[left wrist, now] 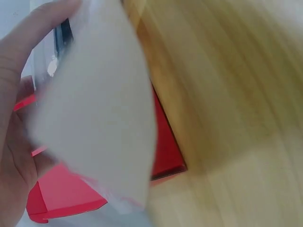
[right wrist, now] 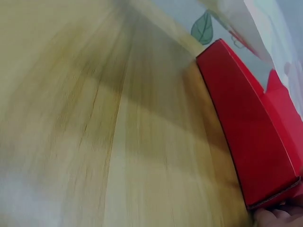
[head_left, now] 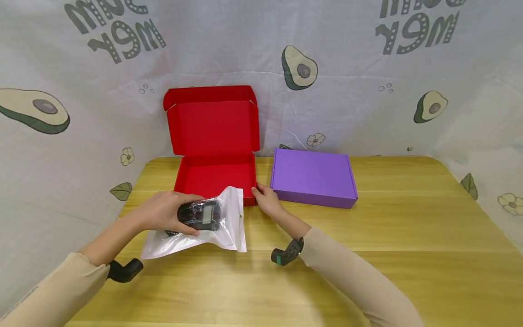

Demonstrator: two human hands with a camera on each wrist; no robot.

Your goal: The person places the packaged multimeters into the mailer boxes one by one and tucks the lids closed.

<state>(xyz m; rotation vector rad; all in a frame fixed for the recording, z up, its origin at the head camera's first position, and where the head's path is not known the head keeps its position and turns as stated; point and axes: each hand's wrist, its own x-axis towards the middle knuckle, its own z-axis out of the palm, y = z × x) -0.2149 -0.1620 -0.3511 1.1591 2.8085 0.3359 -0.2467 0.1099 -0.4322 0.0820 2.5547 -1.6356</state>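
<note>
In the head view my left hand (head_left: 163, 211) grips a black multimeter (head_left: 200, 215) packed in a clear-fronted, white-backed plastic bag (head_left: 233, 227). The bundle is held up over the near edge of an open red box (head_left: 218, 175). From the left wrist, the bag's white side (left wrist: 99, 104) covers most of the meter. My right hand (head_left: 267, 200) touches the red box at its front right corner, fingertips against the side wall. In the right wrist view only a few fingers (right wrist: 279, 216) show beside that corner.
A closed purple box (head_left: 313, 175) lies to the right of the red one. The red box's lid (head_left: 216, 127) stands upright at the back, near a printed cloth backdrop (head_left: 347, 91). Both boxes sit on a wooden table (head_left: 408, 227).
</note>
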